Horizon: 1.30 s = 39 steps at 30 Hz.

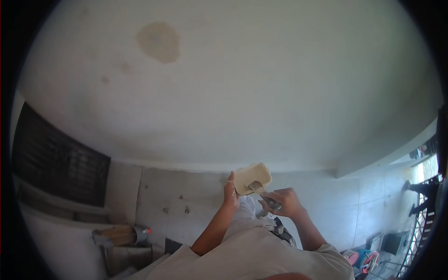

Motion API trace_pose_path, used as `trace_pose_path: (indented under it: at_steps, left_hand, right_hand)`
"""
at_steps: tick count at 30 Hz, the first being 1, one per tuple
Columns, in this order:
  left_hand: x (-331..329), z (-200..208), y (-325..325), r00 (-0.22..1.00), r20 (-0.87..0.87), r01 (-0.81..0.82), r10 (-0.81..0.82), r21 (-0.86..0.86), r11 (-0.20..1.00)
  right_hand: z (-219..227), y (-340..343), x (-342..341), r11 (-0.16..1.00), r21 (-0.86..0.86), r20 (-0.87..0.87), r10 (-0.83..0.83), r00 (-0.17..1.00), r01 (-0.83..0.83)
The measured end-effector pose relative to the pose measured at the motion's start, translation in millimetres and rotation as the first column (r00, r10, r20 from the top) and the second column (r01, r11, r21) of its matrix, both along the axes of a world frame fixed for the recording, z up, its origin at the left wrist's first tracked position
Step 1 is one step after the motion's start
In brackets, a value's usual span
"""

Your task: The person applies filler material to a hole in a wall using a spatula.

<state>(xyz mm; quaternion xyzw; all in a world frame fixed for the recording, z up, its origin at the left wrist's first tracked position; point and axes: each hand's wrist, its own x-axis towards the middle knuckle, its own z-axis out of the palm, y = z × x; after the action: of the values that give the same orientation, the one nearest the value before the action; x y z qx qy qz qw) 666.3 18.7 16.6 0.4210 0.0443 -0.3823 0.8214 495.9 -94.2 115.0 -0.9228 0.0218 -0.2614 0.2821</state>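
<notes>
Two bare hands at work in front of the body, viewed from above. The left hand (229, 192) grasps a shallow cream container (245, 176) by its left side: one digit stands up along the outer left edge, while the other fingers are largely hidden, so their exact placement cannot be told. The container, roughly rectangular with rounded corners, thus lies to the right of the visible left digit, its open face turned toward the viewer. The right hand (289, 202) is closed around the dark handle of a scraper (265, 194), the fingers curled over the handle from the right and the end of the handle showing below them. The tool slants up and to the left from this grip, its smeared blade lying over the lower right part of the container's interior; the right fingers themselves are apart from the container, just beyond its lower right corner. Beyond the hands, a pale wall (261, 93) bears a beige patch (159, 42) at upper left and meets a grey tiled floor (322, 200). A dark grille (58, 156) occupies the left margin.
</notes>
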Motion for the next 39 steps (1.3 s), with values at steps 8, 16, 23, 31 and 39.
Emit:
trace_pose_path:
  at_steps: [8,16,23,31,39]
  left_hand:
    - [-6,-41,1,0.992,0.046,-0.121,0.118,0.061,0.991]
    - [-6,-38,11,0.977,-0.032,-0.199,0.209,0.200,0.959]
    - [-31,-35,22,0.928,0.124,-0.366,0.351,0.137,0.920]
    - [-55,-12,1,0.797,0.156,-0.603,0.583,0.243,0.760]
    - [-72,-25,-5,0.710,0.177,-0.704,0.682,0.193,0.683]
  right_hand:
    - [-37,-10,4,0.997,0.074,-0.060,0.035,0.998,-0.030]
    - [-46,-7,15,0.986,0.164,-0.069,-0.005,0.998,0.016]
    - [-59,-32,15,0.938,0.316,-0.045,0.168,0.985,-0.145]
    - [-49,-72,25,0.865,0.299,0.014,0.419,0.908,-0.403]
    - [-72,-77,21,0.831,0.311,0.006,0.484,0.875,-0.462]
